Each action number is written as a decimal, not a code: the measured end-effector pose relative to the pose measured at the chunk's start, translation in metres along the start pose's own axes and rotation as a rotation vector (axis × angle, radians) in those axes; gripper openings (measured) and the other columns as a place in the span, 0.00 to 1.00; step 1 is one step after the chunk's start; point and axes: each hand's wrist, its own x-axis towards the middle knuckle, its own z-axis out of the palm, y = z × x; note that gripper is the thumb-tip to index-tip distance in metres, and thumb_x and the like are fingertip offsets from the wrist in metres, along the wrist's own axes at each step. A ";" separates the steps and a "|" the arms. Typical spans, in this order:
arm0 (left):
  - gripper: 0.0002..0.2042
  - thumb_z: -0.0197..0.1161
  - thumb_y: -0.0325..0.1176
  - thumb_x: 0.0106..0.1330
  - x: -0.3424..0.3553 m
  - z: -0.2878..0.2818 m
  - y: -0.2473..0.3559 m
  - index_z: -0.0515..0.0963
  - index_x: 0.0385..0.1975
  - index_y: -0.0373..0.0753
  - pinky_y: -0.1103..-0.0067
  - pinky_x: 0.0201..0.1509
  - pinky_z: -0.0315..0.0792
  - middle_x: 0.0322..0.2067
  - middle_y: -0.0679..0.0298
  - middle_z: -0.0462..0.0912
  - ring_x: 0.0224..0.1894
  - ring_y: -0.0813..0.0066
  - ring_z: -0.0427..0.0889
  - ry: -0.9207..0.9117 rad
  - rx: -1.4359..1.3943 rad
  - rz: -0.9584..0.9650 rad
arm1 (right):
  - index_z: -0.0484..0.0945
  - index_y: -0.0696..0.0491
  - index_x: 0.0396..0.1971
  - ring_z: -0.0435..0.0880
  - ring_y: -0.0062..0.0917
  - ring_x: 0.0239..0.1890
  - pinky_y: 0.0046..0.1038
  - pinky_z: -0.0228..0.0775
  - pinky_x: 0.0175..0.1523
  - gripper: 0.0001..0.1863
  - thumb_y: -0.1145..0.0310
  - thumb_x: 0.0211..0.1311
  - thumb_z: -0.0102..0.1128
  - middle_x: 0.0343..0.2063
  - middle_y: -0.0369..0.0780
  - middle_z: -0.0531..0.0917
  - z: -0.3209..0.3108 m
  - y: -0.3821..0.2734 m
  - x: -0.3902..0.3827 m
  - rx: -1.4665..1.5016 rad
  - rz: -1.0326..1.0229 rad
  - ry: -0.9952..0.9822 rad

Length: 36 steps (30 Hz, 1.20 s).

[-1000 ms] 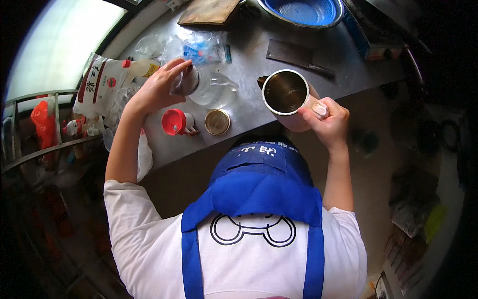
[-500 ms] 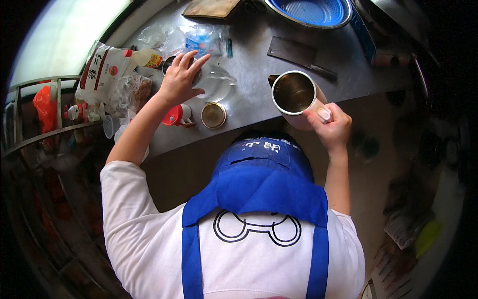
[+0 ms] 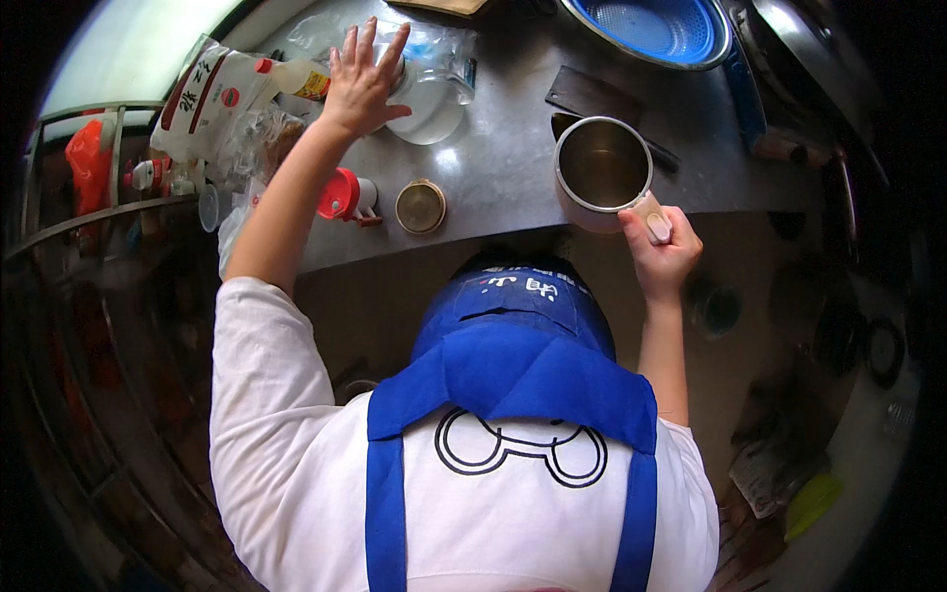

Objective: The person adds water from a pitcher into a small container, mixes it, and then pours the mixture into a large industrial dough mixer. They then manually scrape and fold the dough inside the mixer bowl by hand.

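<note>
My right hand (image 3: pixel 663 253) grips the light-coloured handle of a kettle (image 3: pixel 604 168) with no lid on, which I hold over the table's near edge. Its dark inside faces up; I cannot tell whether there is liquid in it. My left hand (image 3: pixel 361 91) has its fingers spread and reaches over the far left of the table, beside a clear rounded vessel (image 3: pixel 434 111). Whether the fingers touch the vessel's far side, I cannot see. A small round lid or tin (image 3: pixel 421 207) lies closer to me, next to a red-topped container (image 3: pixel 340 194).
Behind the kettle lies a cleaver (image 3: pixel 590 93), its handle partly covered. A blue basket (image 3: pixel 651 25) sits in a metal basin at the back. On the left are a white printed bag (image 3: pixel 207 99), a bottle (image 3: pixel 296 77) and crumpled plastic (image 3: pixel 247 148). A metal railing (image 3: pixel 99 219) stands beyond.
My left hand has moved farther away over the table with its fingers spreading wider. The kettle has shifted forward and now covers part of the cleaver's handle. The whole view has shifted a little.
</note>
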 end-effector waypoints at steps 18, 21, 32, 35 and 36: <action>0.26 0.68 0.35 0.49 -0.075 0.106 0.161 0.73 0.52 0.44 0.59 0.65 0.58 0.53 0.61 0.72 0.58 0.59 0.68 -0.323 -0.811 0.797 | 0.73 0.52 0.18 0.78 0.30 0.15 0.28 0.67 0.22 0.23 0.54 0.36 0.79 0.13 0.38 0.75 0.038 0.005 -0.100 -0.303 0.083 0.483; 0.32 0.68 0.40 0.50 -0.018 0.113 0.199 0.68 0.58 0.43 0.63 0.64 0.59 0.56 0.58 0.70 0.57 0.59 0.70 -0.419 -0.599 0.958 | 0.73 0.54 0.18 0.79 0.30 0.16 0.27 0.68 0.21 0.23 0.57 0.36 0.80 0.13 0.40 0.75 0.011 0.013 -0.162 -0.353 0.204 0.696; 0.34 0.63 0.53 0.55 0.000 0.124 0.521 0.65 0.59 0.42 0.64 0.56 0.69 0.53 0.54 0.74 0.55 0.58 0.75 -0.790 -0.060 1.641 | 0.71 0.56 0.15 0.69 0.21 0.15 0.28 0.64 0.22 0.21 0.58 0.41 0.75 0.10 0.41 0.72 -0.110 0.031 -0.383 -0.566 0.766 1.537; 0.32 0.61 0.53 0.60 -0.004 0.071 0.629 0.65 0.63 0.46 0.69 0.60 0.68 0.57 0.60 0.73 0.57 0.64 0.74 -1.232 -0.282 1.291 | 0.73 0.57 0.17 0.70 0.20 0.16 0.28 0.65 0.23 0.19 0.59 0.43 0.74 0.12 0.40 0.73 -0.160 0.039 -0.440 -0.691 0.795 1.590; 0.28 0.60 0.47 0.63 -0.003 0.071 0.660 0.65 0.62 0.44 0.70 0.56 0.71 0.53 0.59 0.76 0.54 0.65 0.76 -1.210 -0.342 1.183 | 0.74 0.57 0.18 0.70 0.20 0.17 0.28 0.65 0.23 0.19 0.59 0.43 0.74 0.12 0.39 0.74 -0.178 0.041 -0.454 -0.749 0.829 1.630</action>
